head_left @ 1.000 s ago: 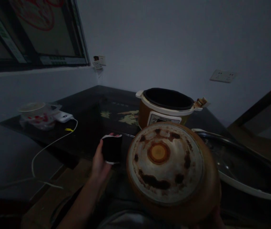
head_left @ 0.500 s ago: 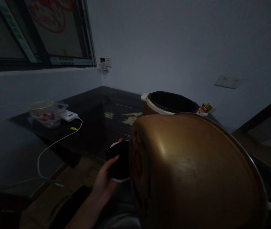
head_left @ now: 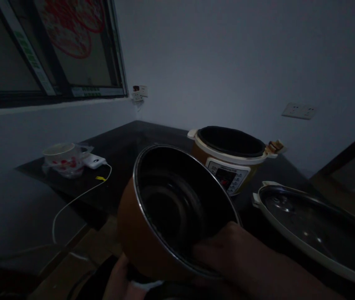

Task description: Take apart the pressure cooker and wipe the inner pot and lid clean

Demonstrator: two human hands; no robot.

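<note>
A dim home kitchen corner: an orange-and-cream electric cooker body with a button panel stands on a dark glossy desk. In front of the cooker are its orange metal inner pot and round steel lid; behind it is a white wall socket, and to its left a red-printed disposable bowl.

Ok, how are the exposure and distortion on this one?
Head view: heavily underexposed, with a bluish cast; the inner pot, gripped at its rim by the right hand, is black inside, and only its steel rim catches light. Same view: small glints on the lid, wide-angle bending tilts the window frame, and the left hand sinks into shadow at the bottom edge.
</note>
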